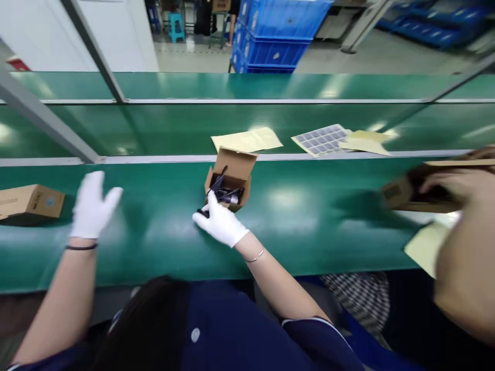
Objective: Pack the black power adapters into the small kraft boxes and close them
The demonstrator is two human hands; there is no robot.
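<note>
Open carton (236, 165) on green work surface (309, 232), black items (222, 191) inside. Right gloved hand (222, 221) at carton's near-left edge, small black piece (203, 213) between thumb and fingers; can't tell if gripped. Left gloved hand (91, 206) spread, holding nothing, well left of carton, near closed box (34, 202). Label sheet (323, 140) beyond carton, rightward.

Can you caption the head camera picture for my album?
White-gloved right hand at an open cardboard box, white-gloved left hand near another box, over a green worktop.
</note>
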